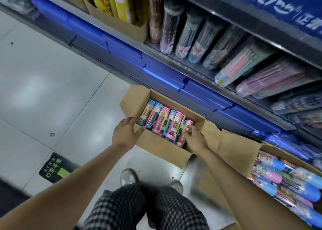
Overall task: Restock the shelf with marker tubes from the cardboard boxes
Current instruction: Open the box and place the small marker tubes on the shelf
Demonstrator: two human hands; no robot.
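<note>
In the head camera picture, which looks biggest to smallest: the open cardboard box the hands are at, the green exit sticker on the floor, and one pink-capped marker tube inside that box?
1. The cardboard box, clearly largest.
2. The exit sticker.
3. The pink-capped marker tube, though it looks close to the sticker in length, only thinner.

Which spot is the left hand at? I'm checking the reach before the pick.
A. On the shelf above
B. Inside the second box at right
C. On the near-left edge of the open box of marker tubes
C: the left hand rests on the near-left edge of the open cardboard box, beside the marker tubes.
</note>
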